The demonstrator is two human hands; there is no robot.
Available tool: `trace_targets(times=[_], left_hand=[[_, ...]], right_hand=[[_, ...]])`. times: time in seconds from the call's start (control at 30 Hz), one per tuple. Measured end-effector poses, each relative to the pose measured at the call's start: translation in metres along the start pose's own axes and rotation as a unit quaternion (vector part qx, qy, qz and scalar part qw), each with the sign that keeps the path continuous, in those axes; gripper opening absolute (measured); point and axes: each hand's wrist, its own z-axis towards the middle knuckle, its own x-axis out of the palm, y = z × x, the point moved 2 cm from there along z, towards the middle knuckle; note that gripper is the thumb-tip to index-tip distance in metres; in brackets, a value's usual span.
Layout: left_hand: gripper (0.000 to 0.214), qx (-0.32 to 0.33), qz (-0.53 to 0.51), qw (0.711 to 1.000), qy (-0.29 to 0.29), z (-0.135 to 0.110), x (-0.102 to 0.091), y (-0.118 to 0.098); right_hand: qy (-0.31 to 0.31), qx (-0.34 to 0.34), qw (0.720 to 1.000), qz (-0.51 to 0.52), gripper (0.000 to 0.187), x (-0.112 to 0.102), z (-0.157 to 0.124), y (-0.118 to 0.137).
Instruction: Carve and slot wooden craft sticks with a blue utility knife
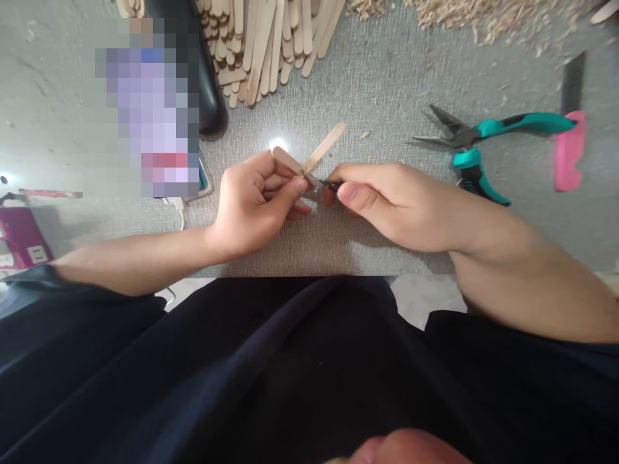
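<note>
Near the table's front edge, my left hand (264, 200) pinches wooden craft sticks (325, 147) between thumb and fingers. Two stick ends with rounded tips show, meeting in a V at the pinch. Just to the right, my right hand (387, 196) is closed round a small dark-handled knife (331, 185), with thumb on top. Its thin metal blade points left and touches the sticks where they meet. Most of the handle is hidden in my right fingers. Whether the sticks are joined or only crossed, I cannot tell.
A heap of craft sticks (264, 48) lies at the back. Wood shavings (464, 16) are piled at back right. Teal-handled pliers (464, 138) lie open on the right, beside a pink-handled cutter (569, 148). A black case (209, 96) and a white cable (180, 209) lie left.
</note>
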Motion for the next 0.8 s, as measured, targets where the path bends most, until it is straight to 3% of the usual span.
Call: trace_targets(times=[0.1, 0.2, 0.27, 0.33, 0.4, 0.57, 0.8], left_hand=[[0.021, 0.004, -0.005, 1.0, -0.012, 0.0, -0.001, -0.003], [0.022, 0.018, -0.014, 1.0, -0.018, 0.0, -0.001, -0.002], [0.023, 0.032, -0.018, 0.999, -0.014, 0.0, -0.001, 0.001], [0.028, 0.042, -0.02, 0.999, -0.007, 0.0, -0.001, 0.003], [0.034, 0.04, -0.017, 0.999, 0.002, -0.002, 0.0, 0.004], [0.042, 0.08, -0.003, 0.996, 0.025, -0.007, 0.002, 0.001], [0.034, 0.178, -0.035, 0.982, 0.052, -0.004, 0.003, 0.001]], right_hand=[[0.06, 0.001, 0.998, 0.006, 0.074, -0.009, 0.001, -0.002], [0.12, -0.044, 0.99, 0.063, 0.07, -0.014, 0.0, -0.002], [0.049, -0.092, 0.991, 0.087, 0.055, -0.014, -0.001, 0.001], [-0.082, -0.098, 0.989, 0.071, 0.042, -0.012, -0.002, 0.004], [-0.151, -0.045, 0.987, 0.032, 0.038, -0.005, -0.003, 0.007], [-0.164, -0.009, 0.986, -0.016, 0.033, 0.008, -0.005, 0.013], [-0.18, -0.081, 0.98, -0.02, 0.026, -0.003, -0.002, 0.004]])
